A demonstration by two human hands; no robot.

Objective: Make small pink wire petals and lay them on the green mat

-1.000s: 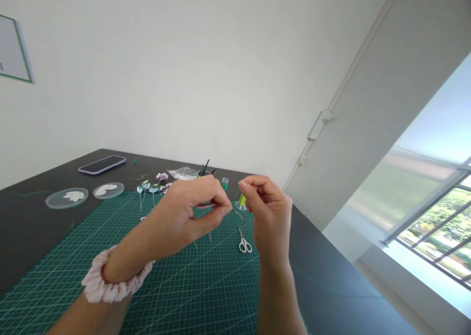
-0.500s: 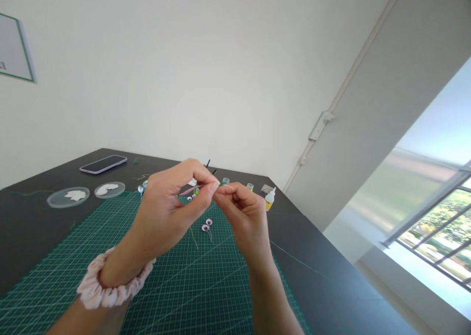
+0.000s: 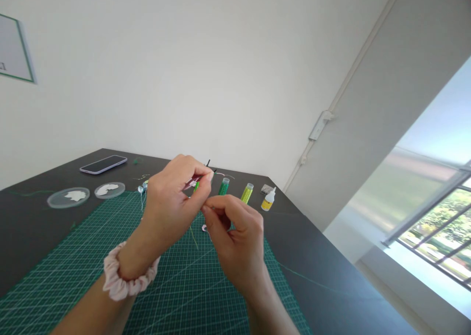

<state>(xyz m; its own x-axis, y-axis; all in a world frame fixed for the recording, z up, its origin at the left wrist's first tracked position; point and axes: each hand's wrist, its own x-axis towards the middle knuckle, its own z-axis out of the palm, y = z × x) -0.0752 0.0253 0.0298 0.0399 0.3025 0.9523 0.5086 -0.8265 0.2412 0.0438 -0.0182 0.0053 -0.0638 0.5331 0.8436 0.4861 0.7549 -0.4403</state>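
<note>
Over the green cutting mat [image 3: 176, 288], my left hand [image 3: 171, 193] is closed, thumb against forefinger. It pinches a thin pink piece [image 3: 192, 182], part of which shows between the fingers. From its fingertips a pale strand [image 3: 225, 174] curves out to the right. My right hand [image 3: 237, 244] sits just below and to the right, thumb and forefinger pressed together; what they hold, if anything, is too small to make out. Behind the right fingertips lies a small pink hexagonal ring [image 3: 204, 228], partly hidden.
Beyond my hands stand a dark green tube [image 3: 223, 186], a yellow-green tube [image 3: 247, 193] and a yellow-labelled bottle [image 3: 268, 199]. Two shallow dishes [image 3: 59, 200] with white pieces and a phone [image 3: 103, 164] lie at left. A thin thread [image 3: 309, 278] crosses the black tabletop at right.
My right hand has moved down and left, away from the left fingertips. My left hand has risen slightly and tilted, still pinching the pink piece. The two tubes now show more fully.
</note>
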